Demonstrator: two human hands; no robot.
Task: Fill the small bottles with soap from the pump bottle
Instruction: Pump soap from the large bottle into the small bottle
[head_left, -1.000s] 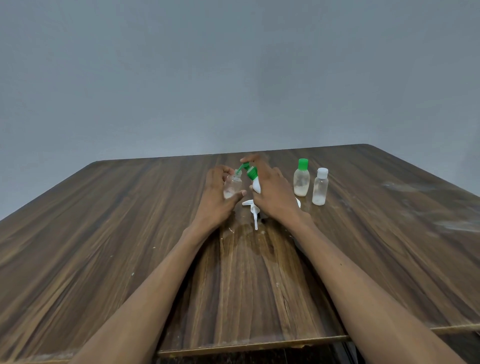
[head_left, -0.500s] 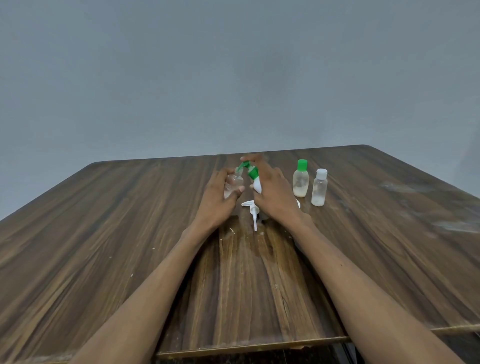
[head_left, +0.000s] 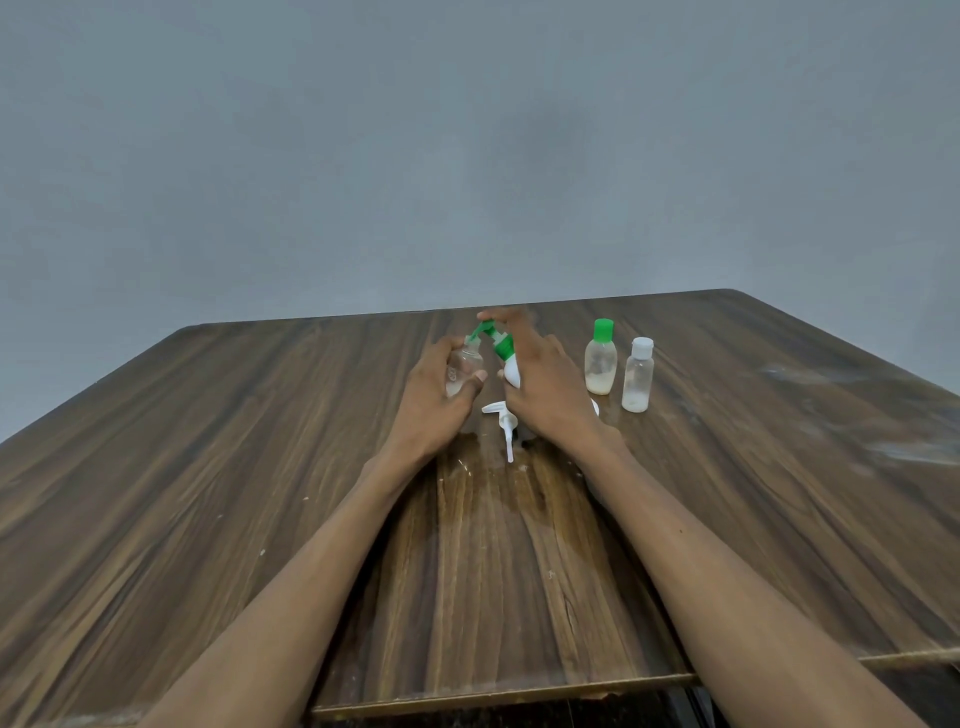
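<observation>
left hand grips small bottle, right hand grips pump bottle tilted over it.

Desk: dark wood-grain top, streaked brown, rounded far corners; pale smears toward the right side, a wet glossy patch at centre, small white specks scattered. Wall: plain grey, unmarked, behind the desk.

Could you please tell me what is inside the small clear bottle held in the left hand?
A shallow layer of pale liquid shows at the bottom of the small clear bottle. The left hand covers part of its side, so the exact level stays hidden.
</observation>
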